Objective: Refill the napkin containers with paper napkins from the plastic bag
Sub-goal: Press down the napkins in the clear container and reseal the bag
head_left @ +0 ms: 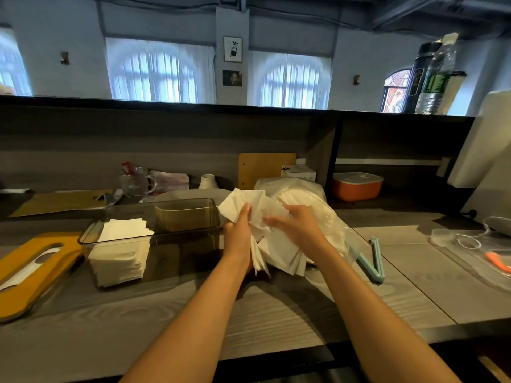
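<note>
A clear brownish napkin container (190, 230) stands on the grey counter with a stack of white napkins (121, 250) in its left half; its right half holds none. Just right of it my left hand (238, 233) holds a fanned bundle of white napkins (249, 201) upright. My right hand (297, 225) grips the same bundle from the right, above more loose napkins (284, 252) lying at the mouth of the clear plastic bag (312, 200). The container's yellow lid (30, 269) lies at the far left.
A light blue bag clip (374, 258) lies right of the bag. Behind stand a glass mug (135, 182), a wooden clipboard (265, 168) and an orange box (356, 185). A clear pouch with a cable (475, 244) sits at the right, under a white screen (486, 139).
</note>
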`<state>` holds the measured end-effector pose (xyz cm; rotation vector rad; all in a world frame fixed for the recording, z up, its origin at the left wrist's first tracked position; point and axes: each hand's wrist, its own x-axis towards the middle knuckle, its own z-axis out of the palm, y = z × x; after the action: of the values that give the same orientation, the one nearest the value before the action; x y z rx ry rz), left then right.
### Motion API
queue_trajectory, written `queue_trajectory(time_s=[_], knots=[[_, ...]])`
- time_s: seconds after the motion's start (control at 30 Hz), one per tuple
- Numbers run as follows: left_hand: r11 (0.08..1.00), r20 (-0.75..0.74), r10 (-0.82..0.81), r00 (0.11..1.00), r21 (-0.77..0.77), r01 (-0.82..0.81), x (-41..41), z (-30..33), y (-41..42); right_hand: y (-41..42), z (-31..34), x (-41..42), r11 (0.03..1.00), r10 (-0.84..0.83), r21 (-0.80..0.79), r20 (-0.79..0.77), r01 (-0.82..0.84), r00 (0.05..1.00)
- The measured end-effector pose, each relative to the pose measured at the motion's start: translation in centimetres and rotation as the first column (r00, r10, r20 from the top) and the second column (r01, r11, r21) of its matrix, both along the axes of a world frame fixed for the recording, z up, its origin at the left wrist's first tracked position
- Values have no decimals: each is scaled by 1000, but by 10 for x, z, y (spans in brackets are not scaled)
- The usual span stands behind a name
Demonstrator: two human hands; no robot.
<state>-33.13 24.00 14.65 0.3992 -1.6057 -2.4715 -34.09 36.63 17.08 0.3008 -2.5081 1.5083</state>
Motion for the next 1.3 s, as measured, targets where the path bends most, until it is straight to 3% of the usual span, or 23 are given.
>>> queue_trajectory(time_s=[0.1, 0.23, 0.4, 0.53, 0.67, 0.8, 1.03, 1.17, 1.3], knots=[[985, -103, -151, 983, 72, 159, 6, 3, 2, 3, 1, 0, 996, -46, -77, 14, 47, 999], [972, -180, -233, 956, -12, 235, 3, -3, 4, 5, 4, 2, 991, -83, -106, 37, 86, 996], [989, -23, -136, 990, 56, 137, -3, -3, 2, 7, 5, 0, 982, -28, -177, 193, 62, 981], [959, -1, -175, 985, 224, 171, -3, -4, -1, 5, 4, 1, 985, -59, -156, 52, 67, 997], [918, 27, -313, 949, 264, 295, -3, -6, -1, 3, 5, -1, 979, -96, -186, -91, 78, 991], [905, 43, -356, 933, 263, 333, -5, -8, 0, 1, 2, 0, 991, -57, -116, 23, 60, 998], [796, -100, -323, 941, 510, 327, -4, -7, -3, 13, 6, -3, 914, -251, -326, 15, 242, 968], [775, -113, -319, 941, 541, 328, -3, -6, -3, 17, 12, -4, 880, -377, -350, -107, 320, 920], [786, -85, -293, 952, 545, 290, -6, -6, -1, 20, 9, -9, 848, -399, -387, -14, 363, 917]])
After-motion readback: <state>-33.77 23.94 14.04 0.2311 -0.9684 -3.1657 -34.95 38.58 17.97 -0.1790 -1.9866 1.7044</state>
